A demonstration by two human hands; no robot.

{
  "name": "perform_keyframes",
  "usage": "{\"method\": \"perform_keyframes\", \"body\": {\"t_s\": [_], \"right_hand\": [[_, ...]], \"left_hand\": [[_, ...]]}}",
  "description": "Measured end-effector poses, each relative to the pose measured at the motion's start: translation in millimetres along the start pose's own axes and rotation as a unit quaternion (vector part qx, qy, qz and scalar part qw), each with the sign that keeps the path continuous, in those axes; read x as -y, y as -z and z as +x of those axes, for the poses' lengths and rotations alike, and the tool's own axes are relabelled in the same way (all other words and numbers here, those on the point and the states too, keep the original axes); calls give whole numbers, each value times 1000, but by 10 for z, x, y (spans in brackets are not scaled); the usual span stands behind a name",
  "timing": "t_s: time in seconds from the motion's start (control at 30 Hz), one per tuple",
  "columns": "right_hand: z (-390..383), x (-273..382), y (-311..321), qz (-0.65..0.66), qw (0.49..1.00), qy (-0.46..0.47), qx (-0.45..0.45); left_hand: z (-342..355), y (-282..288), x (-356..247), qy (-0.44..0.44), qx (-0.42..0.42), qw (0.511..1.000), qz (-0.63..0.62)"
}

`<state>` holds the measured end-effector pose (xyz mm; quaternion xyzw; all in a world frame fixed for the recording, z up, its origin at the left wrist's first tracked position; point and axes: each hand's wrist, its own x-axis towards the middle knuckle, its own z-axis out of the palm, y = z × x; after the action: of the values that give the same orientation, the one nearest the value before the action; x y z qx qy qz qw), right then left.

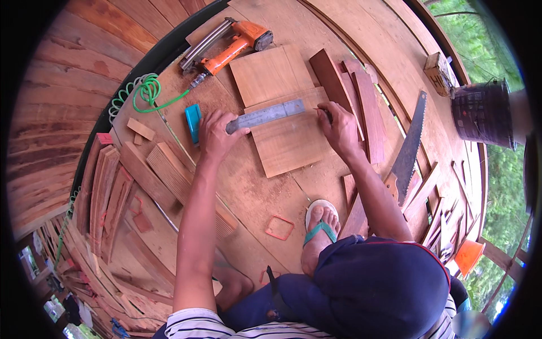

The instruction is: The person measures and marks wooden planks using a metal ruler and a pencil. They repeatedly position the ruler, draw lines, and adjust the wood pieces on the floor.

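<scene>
A flat grey metal ruler point(271, 114) lies across a wooden board point(291, 150), near its far edge. My left hand point(217, 134) is closed on the ruler's left end, with the thumb along the near side. My right hand point(340, 130) is pinched at the board's right edge, just past the ruler's other end. Something small and dark shows between its fingers; its kind cannot be made out. Beyond the ruler lies another wooden board point(271, 73), touching or overlapping the first. A turquoise block-shaped thing point(193, 121) sits beside my left hand.
An orange nail gun point(228, 53) with a green coiled hose point(148, 93) lies at the far left. Dark wood strips point(370, 116) and a handsaw point(411, 150) are on the right, a dark bucket point(483, 113) beyond. More planks point(149, 175) lie left; my sandalled foot point(322, 223) is near.
</scene>
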<state>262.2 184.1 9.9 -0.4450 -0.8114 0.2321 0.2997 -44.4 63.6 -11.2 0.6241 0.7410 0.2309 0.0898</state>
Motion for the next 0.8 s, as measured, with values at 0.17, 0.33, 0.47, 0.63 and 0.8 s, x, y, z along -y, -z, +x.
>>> {"method": "perform_keyframes", "body": {"t_s": [0.17,0.33,0.47,0.63,0.8], "right_hand": [[191,14,-89,-1,1000,-9,26],[247,25,-133,-4,999,-22,47],[251,-6,-162,-21,999,-13,47],[247,12,-184,-22,999,-12,40],[261,11,-201,-22,999,-4,48]], "left_hand": [[13,-26,76,-13,3,1000,7],[-1,-22,53,-4,5,1000,4],[-2,-11,20,-9,-9,1000,5],[12,14,-18,1,6,1000,15],[15,38,-5,-6,5,1000,8]]}}
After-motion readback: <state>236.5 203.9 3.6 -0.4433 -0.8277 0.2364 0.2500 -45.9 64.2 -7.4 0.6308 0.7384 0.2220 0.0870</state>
